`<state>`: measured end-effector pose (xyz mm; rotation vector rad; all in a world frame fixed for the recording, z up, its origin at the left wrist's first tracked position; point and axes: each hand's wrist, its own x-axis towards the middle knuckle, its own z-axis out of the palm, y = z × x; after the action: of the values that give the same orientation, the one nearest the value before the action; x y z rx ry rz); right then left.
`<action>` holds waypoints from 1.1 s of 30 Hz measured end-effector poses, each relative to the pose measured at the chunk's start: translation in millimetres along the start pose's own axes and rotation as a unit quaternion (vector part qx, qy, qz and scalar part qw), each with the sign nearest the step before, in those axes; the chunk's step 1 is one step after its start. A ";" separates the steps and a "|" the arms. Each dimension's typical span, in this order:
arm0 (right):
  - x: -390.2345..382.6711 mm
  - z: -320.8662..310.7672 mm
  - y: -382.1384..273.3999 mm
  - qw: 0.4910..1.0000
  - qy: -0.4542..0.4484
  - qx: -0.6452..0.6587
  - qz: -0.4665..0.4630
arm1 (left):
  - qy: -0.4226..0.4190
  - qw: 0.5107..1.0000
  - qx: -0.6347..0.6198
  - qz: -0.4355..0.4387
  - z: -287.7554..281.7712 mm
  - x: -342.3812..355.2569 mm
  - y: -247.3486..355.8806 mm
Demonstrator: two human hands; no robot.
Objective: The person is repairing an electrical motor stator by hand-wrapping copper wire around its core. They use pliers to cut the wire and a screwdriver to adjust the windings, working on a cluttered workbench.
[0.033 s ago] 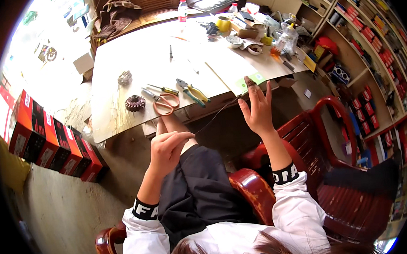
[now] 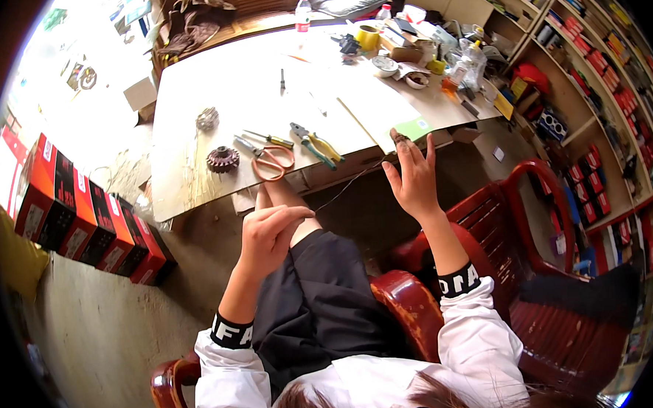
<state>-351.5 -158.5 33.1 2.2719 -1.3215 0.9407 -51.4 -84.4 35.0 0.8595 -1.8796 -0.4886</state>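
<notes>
A thin dark strand (image 2: 348,186), thread or fine wire, sags slightly between my hands in front of the table edge. My left hand (image 2: 268,236), above my lap, pinches its near end between thumb and forefinger. By the table's front edge, my right hand (image 2: 415,177) is raised with thumb and fingers apart. The strand's far end reaches it; whether it loops round a finger is too small to tell. A green-and-white card (image 2: 412,128) lies beside those fingertips. Orange-handled scissors (image 2: 271,164), a screwdriver (image 2: 270,138) and pliers (image 2: 316,145) lie on the table beyond my left hand.
The pale table (image 2: 239,83) also bears a dark toothed, coil-like part (image 2: 222,159), a wire bundle (image 2: 207,119) and a thin stick (image 2: 357,121). Clutter surrounds a yellow tape roll (image 2: 367,37). Red-black boxes (image 2: 83,209) stand left; a wooden chair (image 2: 490,217) and shelves (image 2: 594,94) stand right.
The view has shifted slightly, so the table and its tools sit a little farther right in the picture. Both hands keep nearly the same pose, with the strand still between them.
</notes>
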 end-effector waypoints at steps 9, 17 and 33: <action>-21.4 -3.3 -59.8 0.913 -0.196 0.357 0.009 | 0.230 0.948 -0.113 -0.190 -40.8 7.8 -31.3; -18.9 -13.6 -108.9 0.417 -0.215 0.854 0.224 | 0.232 0.923 -0.187 -0.243 -24.7 -19.2 -95.2; 41.9 74.2 -114.4 0.654 -0.045 0.735 0.173 | 0.017 0.982 -0.058 -0.178 -10.3 -59.7 -60.2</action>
<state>-211.0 -170.9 12.3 3.0408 -1.0735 2.8668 -4.6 -80.0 -36.4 1.1231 -1.6527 -0.7892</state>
